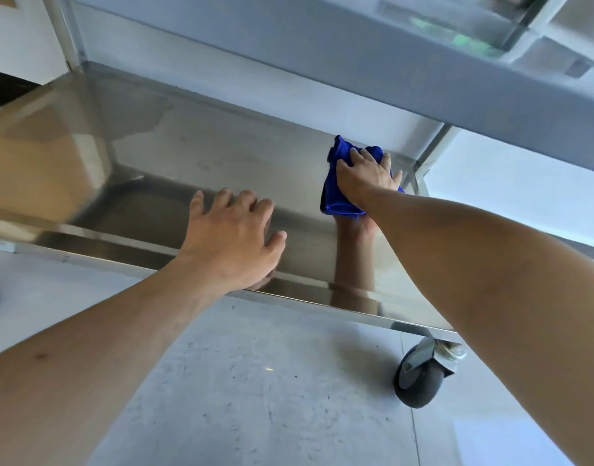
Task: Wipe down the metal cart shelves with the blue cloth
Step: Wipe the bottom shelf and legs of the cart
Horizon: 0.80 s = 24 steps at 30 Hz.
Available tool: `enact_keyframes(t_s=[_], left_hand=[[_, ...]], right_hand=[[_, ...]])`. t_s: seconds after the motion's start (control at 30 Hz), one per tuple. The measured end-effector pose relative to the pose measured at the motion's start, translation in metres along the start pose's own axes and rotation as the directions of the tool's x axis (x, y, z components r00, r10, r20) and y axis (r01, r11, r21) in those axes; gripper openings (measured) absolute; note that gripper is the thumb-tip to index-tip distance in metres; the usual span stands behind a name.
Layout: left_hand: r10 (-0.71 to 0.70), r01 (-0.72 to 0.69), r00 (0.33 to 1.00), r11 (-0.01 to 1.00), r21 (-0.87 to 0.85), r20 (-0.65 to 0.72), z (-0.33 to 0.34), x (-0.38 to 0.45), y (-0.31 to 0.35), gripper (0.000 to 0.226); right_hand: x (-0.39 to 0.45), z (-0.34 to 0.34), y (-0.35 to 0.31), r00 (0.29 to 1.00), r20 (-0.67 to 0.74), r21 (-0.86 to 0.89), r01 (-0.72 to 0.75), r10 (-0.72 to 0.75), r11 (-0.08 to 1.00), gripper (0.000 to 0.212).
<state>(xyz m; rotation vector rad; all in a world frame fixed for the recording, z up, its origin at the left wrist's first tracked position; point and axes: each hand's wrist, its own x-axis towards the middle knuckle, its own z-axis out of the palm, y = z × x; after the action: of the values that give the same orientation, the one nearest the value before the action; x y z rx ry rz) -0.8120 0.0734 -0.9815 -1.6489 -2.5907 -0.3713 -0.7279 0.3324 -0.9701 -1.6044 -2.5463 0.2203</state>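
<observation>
The lower shelf (201, 156) of the metal cart is a shiny steel tray that fills the middle of the view. A crumpled blue cloth (334, 193) lies on it toward the far right corner. My right hand (366, 178) presses down on the cloth with fingers spread over it. My left hand (233, 233) hovers or rests with fingers relaxed at the shelf's near rim, holding nothing. Both arms reflect in the steel.
The shelf above (356, 52) overhangs the far and right side, close over my right hand. A cart upright (423, 156) stands just right of the cloth. A grey caster wheel (420, 378) sits at the near right corner on the pale tiled floor (255, 381).
</observation>
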Motion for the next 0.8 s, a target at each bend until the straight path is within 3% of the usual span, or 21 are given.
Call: enact_keyframes(t_s=[0.4,0.57,0.8], left_hand=[[-0.020,0.018,0.996,0.999,-0.027,-0.084,0.007,0.011,0.010,0.035],[-0.034,0.031,0.998,0.997,-0.067,-0.045,0.016,0.016,0.016,0.034],[-0.002,0.016,0.998,0.973,-0.232,0.062,-0.005,0.012,0.016,0.037]], right_hand=[[-0.041,-0.021,0.084,0.982,0.004,-0.001,-0.191,0.191,0.982,0.048],[-0.072,-0.022,0.095,0.981,-0.006,-0.017,-0.196,0.196,0.981,0.055],[-0.109,-0.017,0.060,0.992,0.031,-0.013,-0.122,0.122,0.992,0.060]])
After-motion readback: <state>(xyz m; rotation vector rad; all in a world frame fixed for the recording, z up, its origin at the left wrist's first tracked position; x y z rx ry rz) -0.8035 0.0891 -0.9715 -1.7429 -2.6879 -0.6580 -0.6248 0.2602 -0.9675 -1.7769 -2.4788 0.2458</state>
